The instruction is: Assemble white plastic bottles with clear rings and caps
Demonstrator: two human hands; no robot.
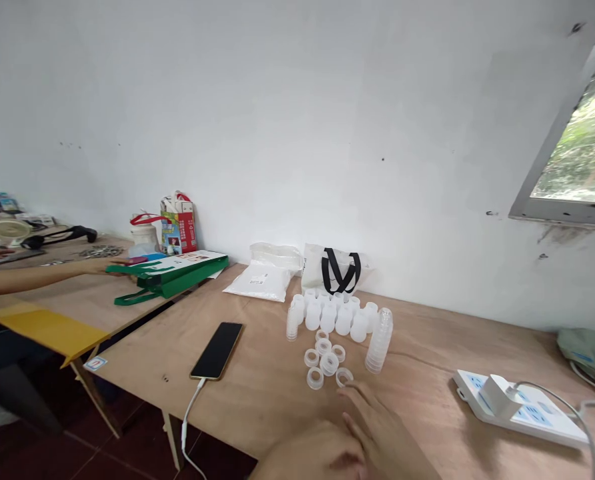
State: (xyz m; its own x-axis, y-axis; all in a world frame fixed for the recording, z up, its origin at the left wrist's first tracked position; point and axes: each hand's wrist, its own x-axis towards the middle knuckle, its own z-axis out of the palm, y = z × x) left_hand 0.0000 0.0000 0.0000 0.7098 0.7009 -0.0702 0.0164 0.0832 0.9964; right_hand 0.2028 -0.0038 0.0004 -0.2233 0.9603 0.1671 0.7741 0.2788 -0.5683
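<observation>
At the front edge of the table, my right hand (377, 423) stretches its fingers forward, with nothing visible in them. Its fingertips are by a translucent plastic ring (344, 377), the nearest of several loose rings. My left hand (310, 450) lies against the right one, blurred, its fingers bent and mostly hidden. Behind the rings stand rows of small white translucent bottles (343, 320). A tall stack of clear cups (379, 341) leans to the right of them, and a shorter stack (292, 323) is at the left.
A charging phone (217, 351) lies left. At the wall are a white plastic packet (259, 282) and a tote bag (313, 265) with black handles. A power strip (522, 408) with a plugged charger sits right. Another person's arm (42, 277) reaches toward a green bag (182, 279).
</observation>
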